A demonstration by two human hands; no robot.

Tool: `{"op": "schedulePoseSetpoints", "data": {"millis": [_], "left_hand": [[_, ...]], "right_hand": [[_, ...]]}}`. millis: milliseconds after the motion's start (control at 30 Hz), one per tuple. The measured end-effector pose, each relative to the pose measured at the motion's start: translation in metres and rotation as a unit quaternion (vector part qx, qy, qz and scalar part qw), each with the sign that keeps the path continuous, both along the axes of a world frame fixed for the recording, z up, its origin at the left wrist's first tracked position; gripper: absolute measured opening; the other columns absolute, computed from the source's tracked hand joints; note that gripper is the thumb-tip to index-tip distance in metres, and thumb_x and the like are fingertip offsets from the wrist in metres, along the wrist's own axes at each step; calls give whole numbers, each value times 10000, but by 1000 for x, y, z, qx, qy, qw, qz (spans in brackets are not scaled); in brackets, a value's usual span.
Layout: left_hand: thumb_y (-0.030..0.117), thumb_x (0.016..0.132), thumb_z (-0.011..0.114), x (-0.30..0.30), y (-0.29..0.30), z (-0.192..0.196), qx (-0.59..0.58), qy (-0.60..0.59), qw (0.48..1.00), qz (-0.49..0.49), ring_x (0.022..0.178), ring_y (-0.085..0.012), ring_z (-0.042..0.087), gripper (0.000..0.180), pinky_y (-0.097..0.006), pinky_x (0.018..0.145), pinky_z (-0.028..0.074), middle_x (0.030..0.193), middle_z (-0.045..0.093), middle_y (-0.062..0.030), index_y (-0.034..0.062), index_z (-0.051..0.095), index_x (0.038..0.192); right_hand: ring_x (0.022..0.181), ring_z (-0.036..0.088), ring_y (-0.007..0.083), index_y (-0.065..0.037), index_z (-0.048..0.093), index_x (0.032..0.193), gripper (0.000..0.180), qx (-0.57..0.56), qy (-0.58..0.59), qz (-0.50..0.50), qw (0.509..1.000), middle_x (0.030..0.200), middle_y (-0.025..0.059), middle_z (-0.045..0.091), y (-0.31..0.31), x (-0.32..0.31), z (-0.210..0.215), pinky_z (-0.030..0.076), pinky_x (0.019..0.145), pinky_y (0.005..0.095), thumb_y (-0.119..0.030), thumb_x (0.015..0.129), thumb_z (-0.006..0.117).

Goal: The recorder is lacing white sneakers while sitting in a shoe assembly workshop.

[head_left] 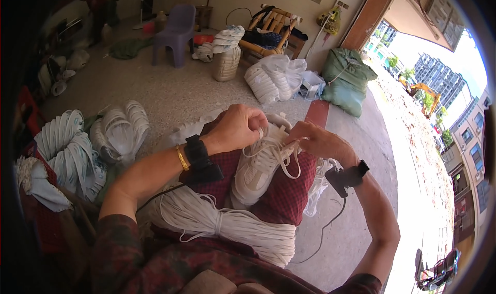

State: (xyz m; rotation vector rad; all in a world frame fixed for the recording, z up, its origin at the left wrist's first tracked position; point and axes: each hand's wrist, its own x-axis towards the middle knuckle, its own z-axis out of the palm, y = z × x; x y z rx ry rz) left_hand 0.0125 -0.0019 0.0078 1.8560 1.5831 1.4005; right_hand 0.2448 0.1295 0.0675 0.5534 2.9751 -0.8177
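Note:
A cream-white sneaker (251,176) rests on my lap between my knees, its toe toward me. Pale laces run across its tongue, and loose loops hang over its right side. My left hand (238,127) is at the upper left of the lacing, thumb and fingers pinched on a shoelace. Opposite it, my right hand (324,140) has its fingers closed on the shoelace (290,162) at the shoe's right edge. Across my thighs lies a thick bundle of white shoelaces (199,216), tied round its middle. My fingers partly hide the shoe's collar.
Stacked white shoe parts (67,144) stand at my left, with bagged ones (120,128) beside them. Ahead are a purple chair (175,33), clear bags of shoe parts (276,79), a green sack (347,79) and a bamboo chair (276,28). Dark cables trail from both wrist straps.

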Motion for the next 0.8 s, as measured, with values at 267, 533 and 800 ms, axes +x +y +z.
{"op": "schedulePoseSetpoints", "data": {"millis": [267,533,800], "left_hand": [[8,702,672,5,20,14,-2,104,994,-30,631,-125,637,202,-296,610,515,672,676,-67,-3,711,900],[14,723,698,9,20,13,-46,92,993,-52,642,-112,636,177,-284,620,520,711,690,-48,15,710,900],[28,741,729,-1,15,12,-68,67,995,-26,668,-101,650,151,-268,630,525,730,700,-46,7,703,888]], "right_hand": [[793,657,219,-42,749,1021,259,24,-18,-49,998,855,94,697,-10,-27,1,540,669,332,-241,891,643],[602,560,101,32,761,902,444,6,333,-308,891,610,56,597,31,-18,-3,458,583,331,-396,928,644],[703,714,299,12,764,809,232,141,53,-133,980,723,192,704,-25,-25,-10,545,671,391,-213,781,714]]}}
